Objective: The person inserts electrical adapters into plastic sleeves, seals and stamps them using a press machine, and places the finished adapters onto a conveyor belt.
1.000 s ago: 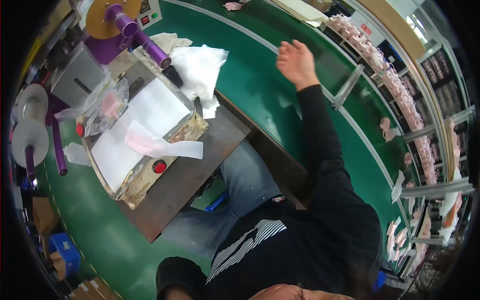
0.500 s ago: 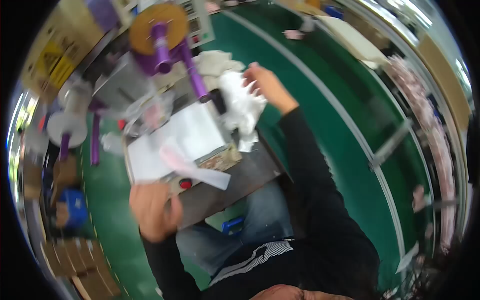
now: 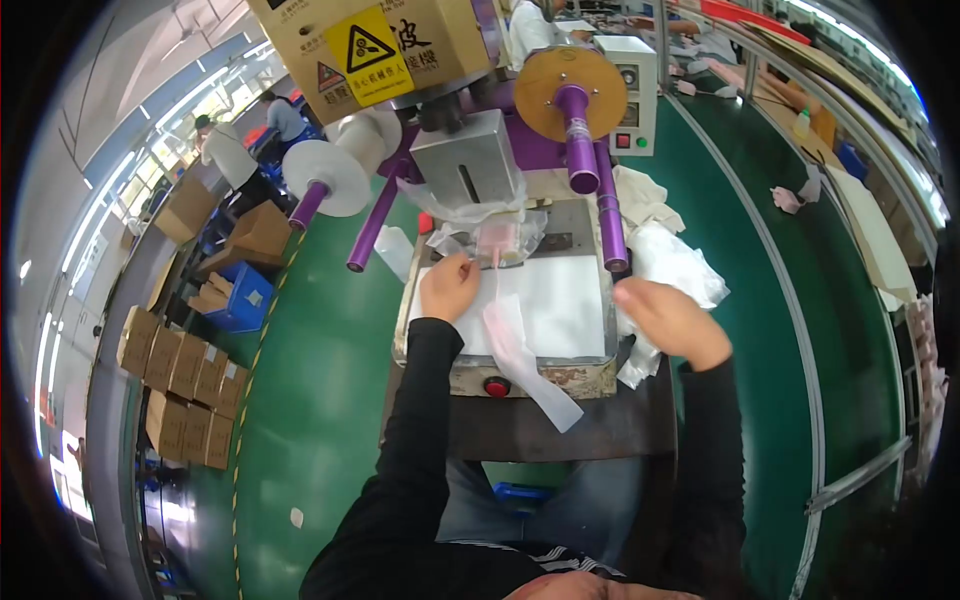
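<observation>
A machine with a metal block [image 3: 468, 165] stands over a flat bed with a white sheet [image 3: 560, 305]. My left hand [image 3: 449, 287], its fingers curled, is at the sheet's upper left edge beside clear film; what it holds, if anything, is hidden. A pink item [image 3: 497, 241] lies in the film under the block. A pale pink and white strip [image 3: 515, 345] runs across the sheet and over the front edge, near the red button [image 3: 497, 386]. My right hand [image 3: 668, 318] is blurred at the bed's right side, near crumpled white plastic [image 3: 672, 268]; its fingers are partly unclear.
Purple rollers [image 3: 611, 215] project on both sides of the block, with a white spool [image 3: 335, 165] at left. Cartons [image 3: 180, 365] and a blue bin [image 3: 240, 298] stand on the left. A conveyor [image 3: 760, 250] runs along the right. Other people are in the background.
The view has swung up and to the left. My left hand has moved from the bed's front left corner to the sheet's upper left edge. My right hand is now lower, beside the bed.
</observation>
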{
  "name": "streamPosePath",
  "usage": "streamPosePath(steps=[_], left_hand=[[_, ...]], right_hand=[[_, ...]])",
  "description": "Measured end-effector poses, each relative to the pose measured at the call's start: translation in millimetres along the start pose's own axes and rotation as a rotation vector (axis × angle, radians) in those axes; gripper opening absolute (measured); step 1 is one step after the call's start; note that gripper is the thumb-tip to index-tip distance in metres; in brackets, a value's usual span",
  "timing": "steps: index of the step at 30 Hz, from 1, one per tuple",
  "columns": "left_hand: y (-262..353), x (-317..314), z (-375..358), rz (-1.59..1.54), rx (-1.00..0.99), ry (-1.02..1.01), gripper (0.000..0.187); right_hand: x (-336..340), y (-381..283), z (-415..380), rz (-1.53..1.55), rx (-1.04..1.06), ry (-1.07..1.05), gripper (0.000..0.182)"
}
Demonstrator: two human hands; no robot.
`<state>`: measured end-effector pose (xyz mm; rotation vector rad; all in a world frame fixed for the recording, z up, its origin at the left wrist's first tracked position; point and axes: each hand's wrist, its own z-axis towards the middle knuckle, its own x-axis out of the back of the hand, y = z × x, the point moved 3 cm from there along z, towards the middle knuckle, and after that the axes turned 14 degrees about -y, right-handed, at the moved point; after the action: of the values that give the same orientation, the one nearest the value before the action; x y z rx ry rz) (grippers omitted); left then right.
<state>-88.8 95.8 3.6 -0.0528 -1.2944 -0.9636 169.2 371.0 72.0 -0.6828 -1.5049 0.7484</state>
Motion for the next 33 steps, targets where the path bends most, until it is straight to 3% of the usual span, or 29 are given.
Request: streamPosePath(steps=[3,6,11,14,33], left_hand=[[-7.5,-2.2,-4.9,-0.086,-0.027,-0.013,0.022],[-32.9,-5.5,0.0,-0.320,-0.004,0.042,0.022],[-48.4,-3.9,2.1,-0.475,-0.024,0.112,0.022],[-46.0,-1.7,0.7,-0.602,-0.013,0.078,0.022],[-46.4,1.0,-0.2,-0.670,0.012,0.052,0.026]], right_hand=[[-37.6,4.6,23.9,-0.262,-0.020,-0.079,0.044],[-68.9,5.2,40.7,-0.540,-0.090,0.055,0.043],[-95.3,-7.5,48.6,-0.613,-0.179,0.198,0.043],[-107.9,-28.2,44.7,-0.633,0.282,0.333,0.048],[-119.3,-22.1,43.9,-0.707,0.339,0.255,0.059]])
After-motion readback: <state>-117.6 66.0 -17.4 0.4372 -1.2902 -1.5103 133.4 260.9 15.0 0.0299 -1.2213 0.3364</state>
